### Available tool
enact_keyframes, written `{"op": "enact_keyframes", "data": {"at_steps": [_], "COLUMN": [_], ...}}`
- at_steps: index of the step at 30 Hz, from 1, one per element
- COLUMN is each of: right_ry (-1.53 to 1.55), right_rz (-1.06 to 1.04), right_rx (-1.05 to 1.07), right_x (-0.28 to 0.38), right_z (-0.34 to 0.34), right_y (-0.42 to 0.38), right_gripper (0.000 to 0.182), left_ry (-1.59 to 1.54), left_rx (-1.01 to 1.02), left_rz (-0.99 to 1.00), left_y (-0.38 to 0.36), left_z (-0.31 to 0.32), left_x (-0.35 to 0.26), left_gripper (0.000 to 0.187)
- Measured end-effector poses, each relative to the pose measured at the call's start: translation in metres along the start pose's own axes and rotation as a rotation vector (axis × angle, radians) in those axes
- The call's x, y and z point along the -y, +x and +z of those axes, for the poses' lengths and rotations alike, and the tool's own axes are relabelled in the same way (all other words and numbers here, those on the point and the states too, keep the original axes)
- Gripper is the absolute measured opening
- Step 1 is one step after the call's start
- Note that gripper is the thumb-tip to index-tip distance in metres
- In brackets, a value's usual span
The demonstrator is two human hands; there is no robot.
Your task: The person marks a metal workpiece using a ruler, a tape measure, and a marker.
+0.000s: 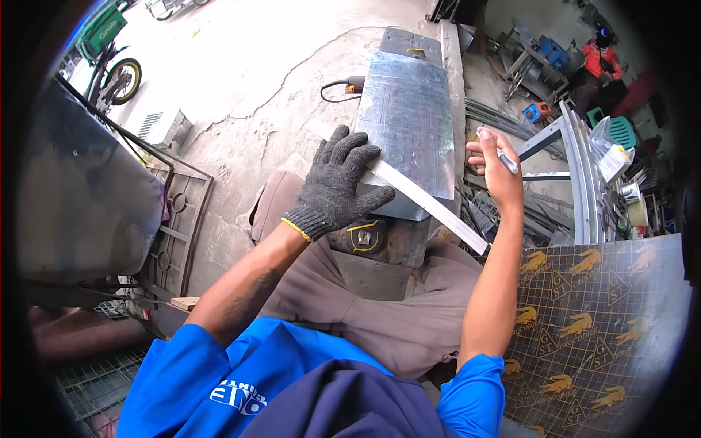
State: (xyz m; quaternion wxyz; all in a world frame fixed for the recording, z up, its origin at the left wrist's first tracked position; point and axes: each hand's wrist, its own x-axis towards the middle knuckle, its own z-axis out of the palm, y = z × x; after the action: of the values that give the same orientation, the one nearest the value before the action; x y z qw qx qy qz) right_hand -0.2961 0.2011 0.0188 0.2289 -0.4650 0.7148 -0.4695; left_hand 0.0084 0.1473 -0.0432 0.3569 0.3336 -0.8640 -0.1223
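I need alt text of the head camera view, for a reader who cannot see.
The left hand, in a dark grey knitted glove, rests on a long, pale, flat bar lying across a shiny rectangular metal sheet, while the bare right hand holds a slim whitish pen. A black-and-yellow tape measure sits near the sheet.

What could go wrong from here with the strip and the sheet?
The strip could pivot: only the gloved left hand steadies it, while its lower end juts past the sheet. The bare right hand, holding a pen, might get nicked if it brushes the sheet's edge. The tape measure near the strip could get knocked.
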Motion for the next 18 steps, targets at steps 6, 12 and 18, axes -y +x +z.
{"op": "enact_keyframes", "data": {"at_steps": [6, 12, 18], "right_ry": [-0.160, -0.499, -0.511], "right_rz": [-0.050, -0.340, -0.340], "right_rx": [0.164, 0.153, 0.259], "right_x": [0.016, 0.060, 0.045], "right_z": [-0.009, 0.014, 0.034], "right_y": [-0.018, -0.092, -0.119], "right_gripper": [0.044, 0.032, 0.043], "left_ry": [-0.023, 0.014, 0.003], "left_rx": [0.023, 0.080, 0.154], "left_rz": [-0.031, -0.115, -0.132], "left_y": [0.001, 0.008, 0.012], "left_z": [-0.002, 0.003, -0.003], "left_x": [-0.004, -0.001, 0.001], "left_gripper": [0.064, 0.054, 0.060]}}
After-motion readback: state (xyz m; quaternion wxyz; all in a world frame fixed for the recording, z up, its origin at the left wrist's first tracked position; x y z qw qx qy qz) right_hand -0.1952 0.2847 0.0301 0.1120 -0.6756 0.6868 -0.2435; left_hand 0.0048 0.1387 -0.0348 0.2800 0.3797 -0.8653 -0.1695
